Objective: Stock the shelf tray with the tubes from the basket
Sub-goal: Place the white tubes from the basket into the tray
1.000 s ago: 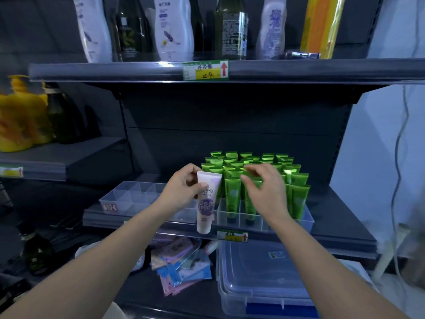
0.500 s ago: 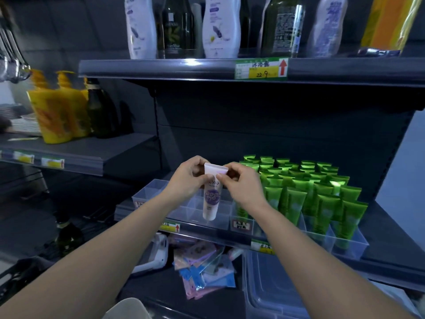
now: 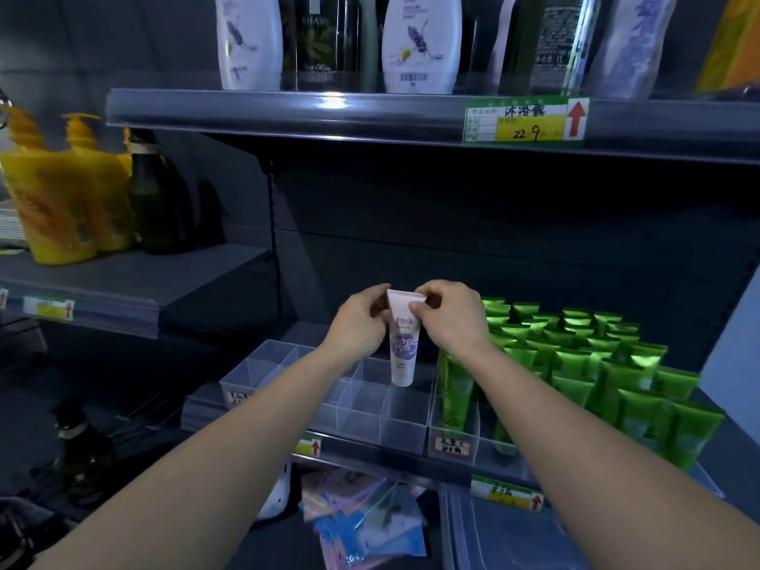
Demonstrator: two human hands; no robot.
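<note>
Above the clear shelf tray [image 3: 364,411], just left of the first green row: white tube [image 3: 404,343], held with its long axis near vertical, cap end down and crimped end up. Pinched at the crimped top from both sides, by the left hand [image 3: 362,322] at the left corner and the right hand [image 3: 448,318] at the right corner, fingertips curled onto it. Hung directly beneath both hands, equally near to each; judged to need only a straight lowering along its own axis. Hovered with the cap over an empty compartment in the column beside the green stock; contact with the compartment floor impossible to tell.

Bounded on the right by green tubes [image 3: 596,364], packed upright and cap-down across the tray's right part. Nearest green tube just beside the white one, under the right wrist; judged the likeliest thing to be brushed. Bordered to the left and front by further empty compartments with thin clear walls, judged easy to catch with the cap if tilted.

Noted on the tray's front wall: a small handwritten label [image 3: 450,446]. Basket not in view. Noted on the shelf above: white and dark bottles [image 3: 419,39] over a price tag [image 3: 526,121]. Noted at far left: yellow pump bottles [image 3: 53,199].
</note>
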